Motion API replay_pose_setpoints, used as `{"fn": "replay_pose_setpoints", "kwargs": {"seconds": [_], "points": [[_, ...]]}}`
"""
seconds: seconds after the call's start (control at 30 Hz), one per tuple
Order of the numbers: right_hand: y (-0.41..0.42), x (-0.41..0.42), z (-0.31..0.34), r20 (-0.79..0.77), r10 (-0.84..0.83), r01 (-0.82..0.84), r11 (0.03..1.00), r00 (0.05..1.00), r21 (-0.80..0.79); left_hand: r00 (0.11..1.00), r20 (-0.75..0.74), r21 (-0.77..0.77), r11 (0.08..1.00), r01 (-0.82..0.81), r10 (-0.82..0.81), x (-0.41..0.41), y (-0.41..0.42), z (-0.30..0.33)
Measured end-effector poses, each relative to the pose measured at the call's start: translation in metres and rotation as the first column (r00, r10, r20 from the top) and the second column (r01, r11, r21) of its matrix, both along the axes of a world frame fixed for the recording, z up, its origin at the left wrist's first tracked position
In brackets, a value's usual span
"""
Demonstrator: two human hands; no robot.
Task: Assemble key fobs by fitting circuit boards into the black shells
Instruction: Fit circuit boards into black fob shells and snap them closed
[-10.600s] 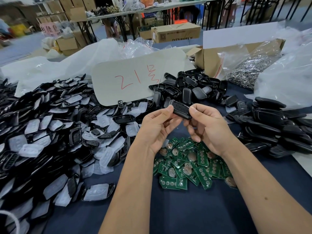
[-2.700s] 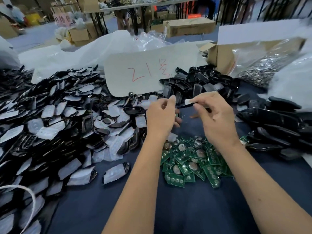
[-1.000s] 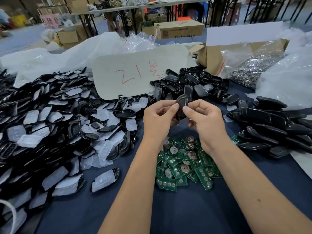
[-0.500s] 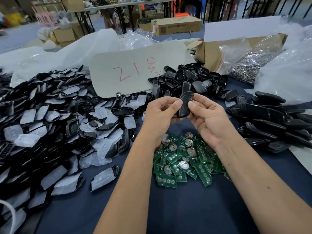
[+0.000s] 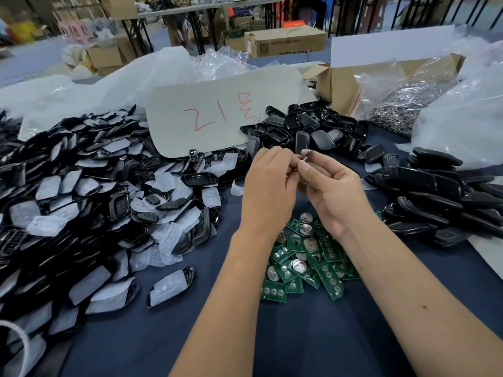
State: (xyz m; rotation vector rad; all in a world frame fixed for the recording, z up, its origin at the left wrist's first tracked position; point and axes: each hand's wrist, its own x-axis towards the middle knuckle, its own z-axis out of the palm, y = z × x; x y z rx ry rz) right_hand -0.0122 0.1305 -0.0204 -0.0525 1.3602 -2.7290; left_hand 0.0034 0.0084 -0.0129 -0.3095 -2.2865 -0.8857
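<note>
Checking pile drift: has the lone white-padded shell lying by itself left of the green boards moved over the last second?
No. The lone shell keeps its spot beside the green boards, with the same gap of cloth between them.

- The dark blue tablecloth [image 5: 168, 336] lies bare along the near edge, between the two forearms and to their left: open room to pass.
- A heap of black shells [image 5: 81, 200] with white pads walls off the whole left side.
- The green circuit boards [image 5: 304, 262] fill the spot just under both wrists.
- A stack of black fobs [image 5: 441, 197] blocks the right.
- The grey card [image 5: 217, 115] and a further shell pile [image 5: 313, 129] close the far side.
</note>
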Motion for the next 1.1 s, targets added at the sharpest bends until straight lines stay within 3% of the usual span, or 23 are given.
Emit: {"fn": "replay_pose_setpoints", "kwargs": {"seconds": [0.13, 0.2, 0.3, 0.4, 0.5, 0.57, 0.63, 0.7, 0.77, 0.83, 0.87, 0.93, 1.1], "points": [[0.007, -0.005, 0.000, 0.055, -0.059, 0.061, 0.998, 0.997, -0.021, 0.988, 0.129, 0.010, 0.997, 0.079, -0.080, 0.001, -0.011, 0.000], [0.012, -0.009, 0.001, 0.082, -0.069, 0.077, 0.993, 0.994, -0.091, 0.980, 0.175, -0.011, 0.996, -0.091, 0.092, 0.003, -0.017, -0.003], [0.016, -0.011, 0.003, 0.089, -0.036, 0.052, 0.982, 0.995, -0.180, 0.849, 0.334, -0.258, 0.906, -0.336, 0.410, 0.001, -0.028, -0.009], [0.017, -0.011, 0.003, 0.066, -0.005, 0.019, 0.978, 0.998, -0.209, 0.775, 0.439, -0.328, 0.884, -0.333, 0.454, -0.001, -0.028, -0.014], [0.017, -0.010, 0.003, 0.032, 0.057, -0.048, 0.971, 0.998, -0.233, 0.811, 0.402, -0.275, 0.901, -0.335, 0.425, -0.001, -0.024, -0.012], [0.018, -0.010, 0.004, 0.012, 0.099, -0.093, 0.966, 0.995, -0.242, 0.862, 0.333, -0.175, 0.923, -0.342, 0.382, -0.001, -0.024, -0.009], [0.019, -0.010, 0.004, 0.001, 0.122, -0.118, 0.964, 0.993, -0.240, 0.907, 0.303, 0.048, 0.946, -0.320, 0.292, 0.001, -0.023, -0.006], [0.019, -0.010, 0.003, 0.010, 0.132, -0.126, 0.968, 0.991, -0.219, 0.916, 0.346, 0.297, 0.903, -0.311, 0.202, 0.001, -0.022, -0.003], [0.019, -0.011, 0.002, 0.044, 0.125, -0.115, 0.979, 0.991, -0.171, 0.901, 0.434, 0.613, 0.734, -0.291, -0.005, 0.001, -0.020, 0.001], [0.019, -0.011, 0.001, 0.066, 0.117, -0.107, 0.985, 0.991, -0.133, 0.864, 0.430, 0.846, 0.450, -0.285, -0.263, 0.000, -0.017, 0.005], [0.019, -0.011, 0.001, 0.070, 0.118, -0.108, 0.986, 0.991, -0.127, 0.851, 0.406, 0.891, 0.351, -0.287, -0.333, 0.000, -0.016, 0.006], [0.019, -0.010, 0.001, 0.067, 0.126, -0.118, 0.986, 0.990, -0.121, 0.843, 0.377, 0.918, 0.278, -0.283, -0.385, 0.000, -0.016, 0.007], [0.019, -0.010, 0.002, 0.036, 0.164, -0.160, 0.983, 0.986, -0.094, 0.880, 0.372, 0.892, 0.376, -0.250, -0.296, -0.003, -0.016, 0.002]]}}
